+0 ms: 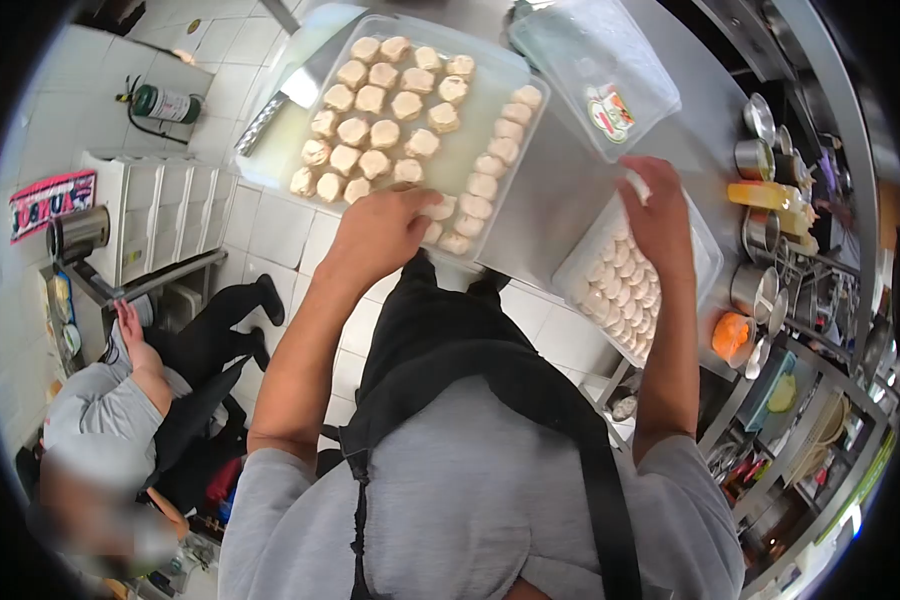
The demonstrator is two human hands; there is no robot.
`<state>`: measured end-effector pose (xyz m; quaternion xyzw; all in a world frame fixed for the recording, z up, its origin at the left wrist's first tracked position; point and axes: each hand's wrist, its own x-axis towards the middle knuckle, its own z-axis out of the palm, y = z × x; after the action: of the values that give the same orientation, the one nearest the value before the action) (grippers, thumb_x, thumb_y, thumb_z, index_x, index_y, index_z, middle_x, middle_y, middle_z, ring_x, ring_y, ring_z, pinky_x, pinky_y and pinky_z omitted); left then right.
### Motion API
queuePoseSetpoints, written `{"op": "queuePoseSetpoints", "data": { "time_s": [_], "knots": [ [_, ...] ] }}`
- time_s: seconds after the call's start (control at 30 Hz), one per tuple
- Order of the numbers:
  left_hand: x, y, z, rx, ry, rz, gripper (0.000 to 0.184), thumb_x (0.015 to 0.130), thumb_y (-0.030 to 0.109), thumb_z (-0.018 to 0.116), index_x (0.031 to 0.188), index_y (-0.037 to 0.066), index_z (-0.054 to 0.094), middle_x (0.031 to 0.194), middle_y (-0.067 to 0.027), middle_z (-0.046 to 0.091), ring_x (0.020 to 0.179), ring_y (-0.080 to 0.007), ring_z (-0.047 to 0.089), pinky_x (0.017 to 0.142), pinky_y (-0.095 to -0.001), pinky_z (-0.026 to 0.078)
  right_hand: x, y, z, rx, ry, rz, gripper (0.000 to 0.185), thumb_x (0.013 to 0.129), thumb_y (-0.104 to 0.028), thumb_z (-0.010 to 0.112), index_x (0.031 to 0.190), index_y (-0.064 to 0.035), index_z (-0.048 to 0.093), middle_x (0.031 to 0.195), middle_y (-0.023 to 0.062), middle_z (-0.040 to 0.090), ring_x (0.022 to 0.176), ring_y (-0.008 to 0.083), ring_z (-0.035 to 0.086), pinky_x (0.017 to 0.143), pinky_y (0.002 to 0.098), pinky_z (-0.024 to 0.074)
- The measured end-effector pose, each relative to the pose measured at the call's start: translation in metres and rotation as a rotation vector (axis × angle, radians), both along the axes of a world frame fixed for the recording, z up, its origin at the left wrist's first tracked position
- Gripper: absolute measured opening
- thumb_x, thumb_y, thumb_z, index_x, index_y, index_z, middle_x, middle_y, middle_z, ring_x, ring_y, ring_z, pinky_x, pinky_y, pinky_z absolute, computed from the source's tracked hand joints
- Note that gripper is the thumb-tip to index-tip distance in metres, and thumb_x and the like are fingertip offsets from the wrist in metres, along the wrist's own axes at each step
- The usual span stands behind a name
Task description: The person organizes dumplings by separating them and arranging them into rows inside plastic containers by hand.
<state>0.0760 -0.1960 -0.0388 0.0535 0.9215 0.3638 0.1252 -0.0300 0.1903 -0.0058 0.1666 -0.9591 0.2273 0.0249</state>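
A clear plastic tray (450, 150) on the steel counter holds rows of round, pale dough pieces (370, 99). At its near edge my left hand (385, 228) pinches a pale piece (440, 207) between thumb and fingers, above the lower right part of the tray. My right hand (655, 205) is over the far end of a second clear container (705, 255), which is filled with overlapping pale slices (620, 285). Its fingers are curled around something white, too hidden to name.
A cleaver (295, 90) lies on a board left of the tray. An empty clear container (610, 75) with a label stands behind. Metal pots (755, 160) and bottles line the right side. Another person (110, 400) is at the lower left.
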Motion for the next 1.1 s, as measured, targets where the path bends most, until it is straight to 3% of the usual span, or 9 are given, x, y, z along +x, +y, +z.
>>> {"op": "queuePoseSetpoints", "data": {
  "time_s": [0.23,0.33,0.53,0.63,0.77,0.8,0.9,1.0,1.1],
  "knots": [
    [-0.008,0.018,0.008,-0.147,0.048,-0.111,0.033,0.093,0.015,0.075,0.126,0.009,0.075,0.115,-0.0171,0.077,0.1,-0.0412,0.075,0.087,-0.0514,0.059,0.014,0.12,-0.001,0.127,-0.142,-0.35,0.045,0.095,-0.019,0.08,0.139,-0.014,0.07,0.123,0.0177,0.074,0.111,0.0326,0.073,0.094,0.0449,0.0589],
    [-0.015,0.031,0.011,-0.269,0.005,-0.127,0.033,0.094,0.015,0.074,0.127,0.01,0.074,0.107,-0.0195,0.077,0.097,-0.0412,0.075,0.086,-0.052,0.06,0.018,0.107,-0.008,0.047,-0.264,-0.387,0.051,0.095,-0.021,0.079,0.144,-0.0156,0.066,0.124,0.0191,0.074,0.108,0.0359,0.074,0.095,0.0464,0.0588],
    [-0.025,0.033,0.006,-0.318,-0.016,-0.181,0.025,0.1,0.016,0.067,0.122,0.011,0.077,0.106,-0.0205,0.077,0.1,-0.0433,0.074,0.088,-0.0539,0.058,0.012,0.115,-0.062,0.274,-0.178,-0.446,0.053,0.096,-0.021,0.076,0.147,-0.0173,0.062,0.127,0.0216,0.073,0.117,0.0438,0.07,0.097,0.0519,0.0569],
    [-0.03,0.025,0.007,-0.333,-0.05,-0.231,0.023,0.103,0.016,0.063,0.12,0.011,0.078,0.109,-0.0212,0.077,0.103,-0.044,0.073,0.091,-0.0546,0.057,0.015,0.125,-0.07,0.213,-0.025,-0.336,0.032,0.094,-0.021,0.079,0.119,-0.0071,0.064,0.124,0.0201,0.068,0.113,0.046,0.068,0.097,0.053,0.0557],
    [-0.035,0.03,0.014,-0.33,-0.118,-0.225,0.025,0.103,0.016,0.063,0.121,0.011,0.079,0.111,-0.0216,0.077,0.104,-0.044,0.073,0.093,-0.0543,0.057,0.018,0.121,-0.055,0.047,-0.076,-0.214,0.034,0.095,-0.014,0.077,0.126,-0.0061,0.065,0.127,0.0202,0.073,0.115,0.0466,0.069,0.097,0.0515,0.0565],
    [-0.035,0.032,0.012,-0.343,-0.126,-0.226,0.025,0.103,0.016,0.063,0.122,0.011,0.079,0.111,-0.0215,0.077,0.104,-0.0439,0.073,0.093,-0.0543,0.057,0.018,0.127,-0.063,0.118,-0.067,-0.235,0.034,0.097,-0.013,0.074,0.129,-0.006,0.065,0.124,0.0178,0.075,0.111,0.0385,0.073,0.095,0.0459,0.0579],
    [-0.035,0.034,0.01,-0.347,-0.121,-0.225,0.026,0.103,0.014,0.062,0.122,0.01,0.078,0.111,-0.0216,0.077,0.104,-0.0437,0.073,0.094,-0.0542,0.057,0.019,0.151,-0.079,-0.146,-0.199,-0.469,0.03,0.1,-0.009,0.068,0.13,-0.0072,0.067,0.115,0.0109,0.075,0.104,0.0291,0.075,0.091,0.043,0.0588],
    [-0.029,0.03,0.011,-0.291,-0.058,-0.138,0.027,0.102,0.012,0.06,0.122,0.008,0.078,0.11,-0.0224,0.077,0.104,-0.0438,0.073,0.094,-0.054,0.057,0.023,0.164,-0.065,-1.071,-0.661,-0.687,0.033,0.103,-0.007,0.067,0.135,-0.0068,0.067,0.117,0.0035,0.074,0.102,0.018,0.072,0.089,0.0367,0.0583],
    [-0.025,0.025,0.015,-0.229,-0.056,-0.091,0.028,0.1,0.01,0.06,0.122,0.006,0.077,0.11,-0.0236,0.077,0.104,-0.044,0.073,0.093,-0.0536,0.057,0.039,0.11,-0.024,-1.418,-0.692,-0.506,0.038,0.104,-0.004,0.066,0.142,-0.0048,0.065,0.123,0.0016,0.071,0.1,0.0151,0.07,0.089,0.0333,0.0573]
  ]
}}
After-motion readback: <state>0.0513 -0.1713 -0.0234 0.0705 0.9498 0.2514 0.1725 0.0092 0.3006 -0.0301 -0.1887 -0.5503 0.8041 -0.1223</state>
